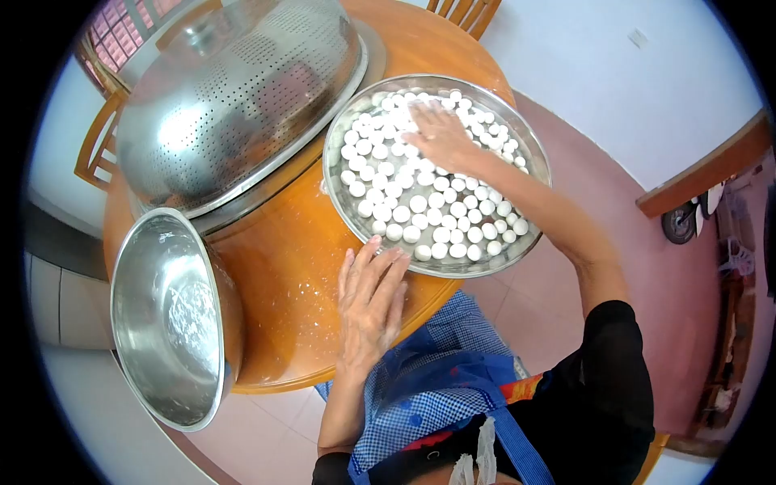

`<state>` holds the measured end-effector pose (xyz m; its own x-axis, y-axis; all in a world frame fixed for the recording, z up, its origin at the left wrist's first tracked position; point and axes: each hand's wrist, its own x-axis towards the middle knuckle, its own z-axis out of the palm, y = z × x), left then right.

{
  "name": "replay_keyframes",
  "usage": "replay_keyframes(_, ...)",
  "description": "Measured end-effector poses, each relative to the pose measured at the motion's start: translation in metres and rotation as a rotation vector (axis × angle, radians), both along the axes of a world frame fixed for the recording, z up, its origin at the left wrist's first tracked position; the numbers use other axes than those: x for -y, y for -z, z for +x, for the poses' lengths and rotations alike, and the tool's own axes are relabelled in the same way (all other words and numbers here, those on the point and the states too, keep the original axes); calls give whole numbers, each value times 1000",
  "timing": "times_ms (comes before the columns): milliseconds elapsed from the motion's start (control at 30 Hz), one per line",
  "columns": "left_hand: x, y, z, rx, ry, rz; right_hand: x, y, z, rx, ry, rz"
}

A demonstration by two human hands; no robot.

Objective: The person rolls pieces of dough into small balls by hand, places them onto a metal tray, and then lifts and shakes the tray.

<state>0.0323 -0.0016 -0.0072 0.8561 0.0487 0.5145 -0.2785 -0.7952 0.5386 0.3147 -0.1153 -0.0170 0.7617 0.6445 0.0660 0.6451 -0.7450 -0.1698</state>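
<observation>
A wide round metal tray (543, 174) holds many small white balls (402, 213), lying mostly in one layer. At its far side my right hand (436, 133) is over the balls, palm down, with its fingers spread and their tips among white powder. My left hand (372, 295) rests near the tray's front left rim, fingers apart and holding nothing. Whether its fingertips touch the rim is hard to tell.
A large perforated metal dome lid (242, 97) covers the back left of the round wooden table (283, 299). At the left edge stands a deep metal bowl (166, 319) with white residue inside. Wooden chairs (101, 145) stand behind the table.
</observation>
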Motion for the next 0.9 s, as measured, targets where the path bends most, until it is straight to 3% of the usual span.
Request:
replay_keyframes(100, -1, 2, 1, 4, 7, 4, -28, -27, -51, 4, -195, -231)
replay_keyframes(133, -1, 0, 0, 1, 12, 3, -23, -24, -66, -1, -191, -231)
replay_keyframes(200, -1, 0, 0, 5, 7, 12, -4, -15, -93, -34, -456, 55)
replay_keyframes(300, -1, -4, -1, -8, 12, 1, 40, -46, -135, 72, -539, -55)
replay_keyframes(367, -1, -3, -2, -5, 7, -7, 66, -63, -145, -235, -578, -65)
replay_keyframes(500, -1, -3, -1, -7, 10, -1, 95, -69, -135, -308, -485, -72)
replay_keyframes(600, -1, -2, -1, -6, 15, 5, 98, -57, -100, -156, -393, 41)
replay_keyframes(667, -2, -2, -1, -2, 17, 8, 93, -40, -68, 31, -175, 100)
replay_keyframes(900, -2, -2, 0, -12, 15, 5, 27, -19, -34, 36, -237, 42)
